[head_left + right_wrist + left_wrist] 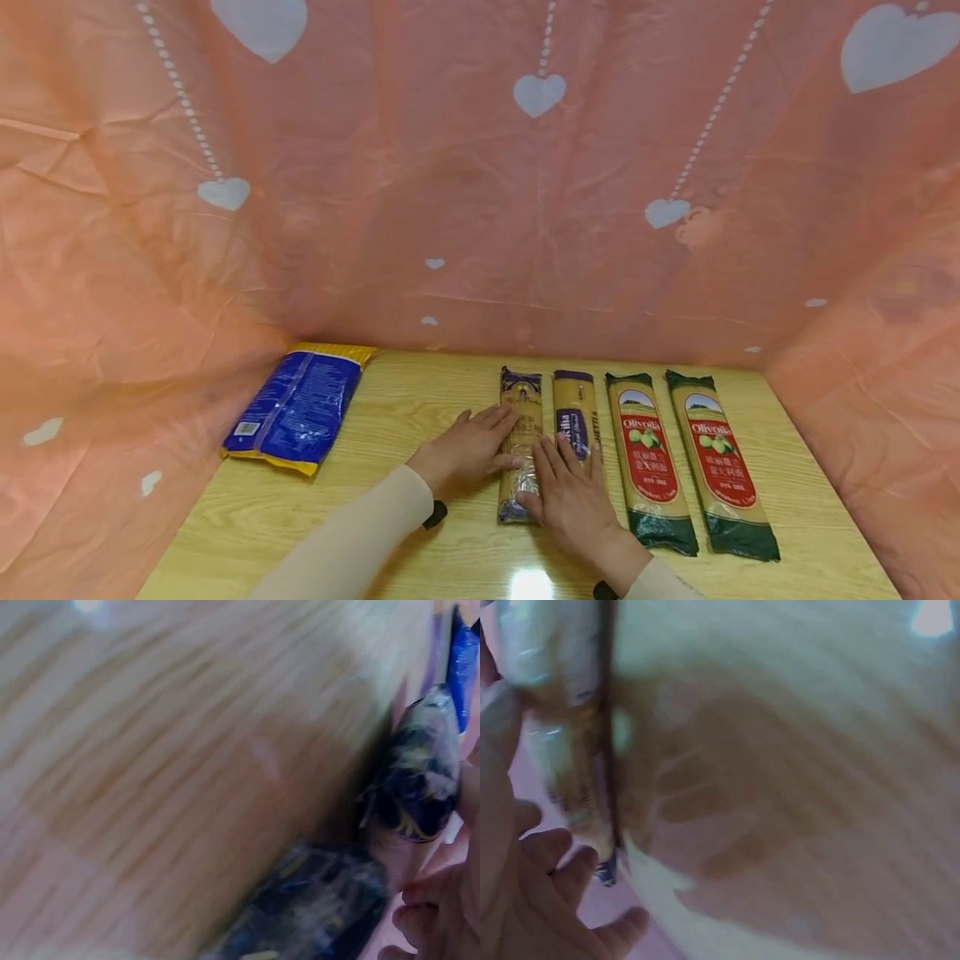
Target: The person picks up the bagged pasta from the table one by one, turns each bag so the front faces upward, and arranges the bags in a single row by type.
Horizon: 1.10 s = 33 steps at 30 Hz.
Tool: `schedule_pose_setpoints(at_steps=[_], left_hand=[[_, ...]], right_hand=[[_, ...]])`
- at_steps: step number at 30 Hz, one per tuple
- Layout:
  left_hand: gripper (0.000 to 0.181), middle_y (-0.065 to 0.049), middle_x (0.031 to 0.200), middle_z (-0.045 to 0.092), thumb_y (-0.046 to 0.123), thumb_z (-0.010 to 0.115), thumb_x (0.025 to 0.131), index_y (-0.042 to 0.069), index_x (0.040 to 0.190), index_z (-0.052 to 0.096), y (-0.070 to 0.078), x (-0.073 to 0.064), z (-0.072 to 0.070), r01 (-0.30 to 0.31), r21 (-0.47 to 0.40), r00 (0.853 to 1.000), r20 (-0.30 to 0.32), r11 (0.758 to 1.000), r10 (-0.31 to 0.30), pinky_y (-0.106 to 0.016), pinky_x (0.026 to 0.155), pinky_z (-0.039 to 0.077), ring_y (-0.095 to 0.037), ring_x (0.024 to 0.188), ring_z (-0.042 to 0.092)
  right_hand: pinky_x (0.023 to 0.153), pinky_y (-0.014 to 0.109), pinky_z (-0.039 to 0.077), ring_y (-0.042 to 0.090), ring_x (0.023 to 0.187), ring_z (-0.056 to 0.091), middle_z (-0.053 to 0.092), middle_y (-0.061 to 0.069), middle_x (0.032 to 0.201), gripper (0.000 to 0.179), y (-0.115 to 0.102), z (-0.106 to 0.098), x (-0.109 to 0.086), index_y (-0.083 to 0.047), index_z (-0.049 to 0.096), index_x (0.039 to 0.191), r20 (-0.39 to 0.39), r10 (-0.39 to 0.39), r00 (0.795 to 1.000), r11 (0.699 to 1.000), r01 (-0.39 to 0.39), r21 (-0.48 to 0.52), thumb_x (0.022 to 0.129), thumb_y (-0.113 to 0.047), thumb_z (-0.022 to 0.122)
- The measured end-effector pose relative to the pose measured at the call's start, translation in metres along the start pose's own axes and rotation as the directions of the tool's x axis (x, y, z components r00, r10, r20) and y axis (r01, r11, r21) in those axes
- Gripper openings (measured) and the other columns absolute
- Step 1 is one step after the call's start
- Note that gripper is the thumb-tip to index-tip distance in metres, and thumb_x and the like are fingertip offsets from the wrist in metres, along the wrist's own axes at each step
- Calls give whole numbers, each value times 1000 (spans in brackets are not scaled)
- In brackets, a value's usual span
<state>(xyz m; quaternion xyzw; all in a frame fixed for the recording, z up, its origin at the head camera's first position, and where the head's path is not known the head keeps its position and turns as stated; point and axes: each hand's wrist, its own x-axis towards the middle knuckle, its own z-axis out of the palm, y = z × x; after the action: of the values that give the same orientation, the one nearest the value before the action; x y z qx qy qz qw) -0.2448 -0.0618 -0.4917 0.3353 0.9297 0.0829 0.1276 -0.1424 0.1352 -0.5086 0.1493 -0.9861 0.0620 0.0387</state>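
Note:
Two slim pasta packs with purple ends lie side by side in the head view. The left pasta pack (525,398) has clear film, and the right pasta pack (576,398) carries a purple label. My left hand (467,454) touches the left pack's upper face and left side, fingers extended. Across the lower part of the right pack lies my right hand (576,504), hiding it, with its thumb by the left pack's edge. The left wrist view shows a pack (570,750) beside the fingers (577,874). Dark pack ends (416,780) show near the right hand (442,907).
Two green-ended Olivoila pasta packs (648,462) (722,467) lie to the right, roughly parallel. A blue and yellow bag (300,408) lies at the table's left edge. Pink heart-printed sheeting (480,208) surrounds the wooden table (420,392) at the back and sides.

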Motion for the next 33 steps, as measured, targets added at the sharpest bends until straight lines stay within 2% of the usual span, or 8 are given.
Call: schedule_pose_setpoints(at_steps=[4, 11, 18, 22, 25, 28, 30, 33], left_hand=[[82, -5, 176, 22, 65, 40, 106, 16, 170, 22, -1, -2, 7, -30, 11, 1000, -9, 999, 30, -54, 128, 26, -24, 162, 25], [81, -3, 176, 20, 65, 38, 107, 18, 170, 21, -2, 1, 9, -45, 7, 999, 2, 999, 45, -53, 130, 21, -20, 163, 20], [79, -2, 176, 23, 64, 38, 107, 17, 170, 24, -5, -2, 12, -22, 44, 999, -31, 999, 24, -54, 130, 21, -21, 163, 22], [73, -4, 175, 24, 59, 37, 110, 17, 169, 26, -13, -12, 6, 4, 59, 998, -62, 998, 0, -56, 130, 19, -24, 163, 22], [68, -8, 174, 28, 52, 39, 113, 15, 168, 28, -29, -22, -6, 34, 68, 992, -123, 997, -25, -59, 129, 20, -28, 161, 26], [64, -13, 172, 32, 45, 42, 114, 11, 167, 30, -55, -35, -21, 73, 62, 979, -197, 995, -60, -61, 128, 21, -33, 160, 29], [63, -17, 170, 34, 41, 44, 114, 8, 166, 32, -77, -48, -31, 111, 49, 964, -249, 993, -96, -62, 127, 20, -37, 159, 30], [62, -21, 168, 36, 36, 48, 113, 4, 165, 33, -112, -71, -43, 188, 41, 929, -333, 981, -164, -63, 127, 21, -41, 157, 31]], right_hand=[[123, 75, 14, 37, 159, 30, 39, 12, 168, 71, 1, -1, -1, -6, 42, 161, 71, -13, 997, 1000, 11, 21, 109, -54, 48], [122, 75, 15, 37, 160, 28, 36, 12, 170, 70, 3, -3, 1, -5, 41, 162, 104, -34, 994, 998, 29, 52, 110, -52, 47], [122, 76, 12, 37, 159, 28, 35, 13, 170, 71, 3, -7, 4, -5, 41, 162, 148, -34, 988, 995, 21, 95, 109, -52, 49], [123, 75, 11, 36, 160, 28, 35, 12, 171, 70, 4, -8, 5, -6, 41, 162, 160, -28, 987, 996, 15, 84, 110, -52, 47], [122, 75, 12, 36, 160, 28, 35, 12, 170, 70, 4, -8, 5, -7, 41, 162, 156, -30, 987, 997, 19, 72, 110, -53, 46], [123, 75, 12, 36, 160, 28, 35, 12, 170, 70, 4, -7, 4, -7, 40, 163, 154, -33, 988, 998, 24, 58, 110, -53, 45], [123, 74, 11, 36, 159, 29, 35, 12, 170, 70, 3, -6, 4, -7, 40, 163, 153, -37, 988, 998, 29, 51, 111, -54, 44], [124, 74, 10, 36, 160, 29, 35, 13, 171, 70, 3, -5, 5, -7, 40, 163, 153, -44, 987, 998, 38, 44, 111, -54, 42]])
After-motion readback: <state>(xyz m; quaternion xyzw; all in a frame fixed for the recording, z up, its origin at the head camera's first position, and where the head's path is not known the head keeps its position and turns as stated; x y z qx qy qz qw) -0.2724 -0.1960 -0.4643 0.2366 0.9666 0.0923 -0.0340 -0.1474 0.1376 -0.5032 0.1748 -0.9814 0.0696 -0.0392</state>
